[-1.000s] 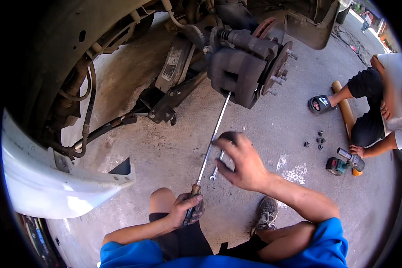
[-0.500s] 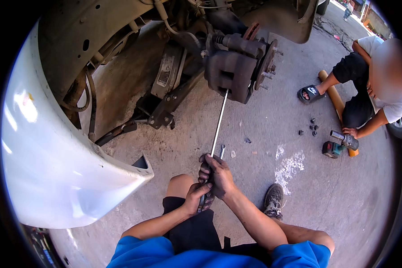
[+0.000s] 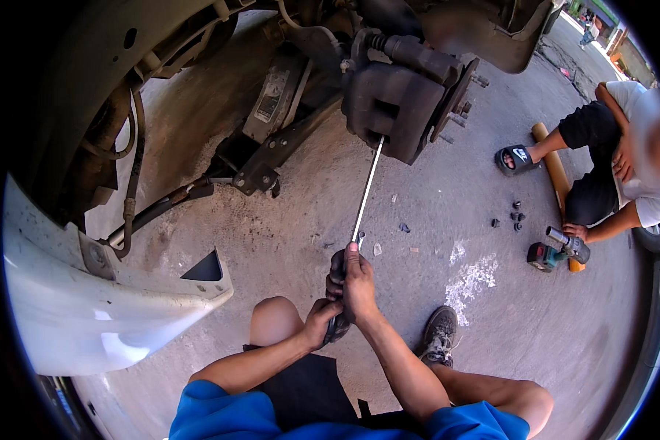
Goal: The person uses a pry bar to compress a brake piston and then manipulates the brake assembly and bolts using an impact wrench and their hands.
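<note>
Both of my hands are closed around the dark handle of a long screwdriver. My right hand grips higher up, its thumb lying along the tool toward the shaft. Lower down, my left hand wraps the handle's end; the fingers of both hands are blackened. The bare metal shaft slopes up and away to a brown brake caliper, and its tip is in or against the opening in the caliper's lower edge. Beside the caliper is the brake disc with wheel studs. A small wrench, partly hidden, lies just past my right hand.
A floor jack stands under the vehicle. The white body panel curves in at left. On the right a co-worker crouches, a hand near a cordless impact wrench. Several lug nuts and a yellow-brown tube are on the floor.
The view has shifted. The caliper and disc look turned slightly, with the disc more edge-on. My right thumb now points up along the screwdriver; both hands keep their grip.
</note>
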Demonstrator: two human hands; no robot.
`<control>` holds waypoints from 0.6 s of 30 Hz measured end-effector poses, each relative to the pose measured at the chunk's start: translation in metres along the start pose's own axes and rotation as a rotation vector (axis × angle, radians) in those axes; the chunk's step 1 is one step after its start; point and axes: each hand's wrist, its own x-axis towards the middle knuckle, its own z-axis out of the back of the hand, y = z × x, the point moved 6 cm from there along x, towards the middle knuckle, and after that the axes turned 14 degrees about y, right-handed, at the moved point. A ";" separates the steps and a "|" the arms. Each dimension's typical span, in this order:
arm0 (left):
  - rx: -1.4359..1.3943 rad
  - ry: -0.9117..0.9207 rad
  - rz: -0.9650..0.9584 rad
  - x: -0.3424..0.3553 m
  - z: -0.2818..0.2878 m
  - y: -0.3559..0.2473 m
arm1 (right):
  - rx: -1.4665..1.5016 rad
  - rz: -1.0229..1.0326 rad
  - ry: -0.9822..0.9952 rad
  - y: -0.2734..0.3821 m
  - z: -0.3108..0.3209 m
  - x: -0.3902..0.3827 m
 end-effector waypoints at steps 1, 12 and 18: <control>0.000 -0.033 -0.014 0.000 -0.002 0.003 | -0.011 -0.020 -0.009 0.000 0.003 -0.001; 0.184 -0.304 -0.095 0.004 -0.024 0.001 | -0.007 -0.043 0.094 0.016 0.008 -0.009; 0.137 -0.308 -0.049 -0.008 -0.035 -0.008 | -0.007 -0.085 0.083 0.013 0.001 -0.014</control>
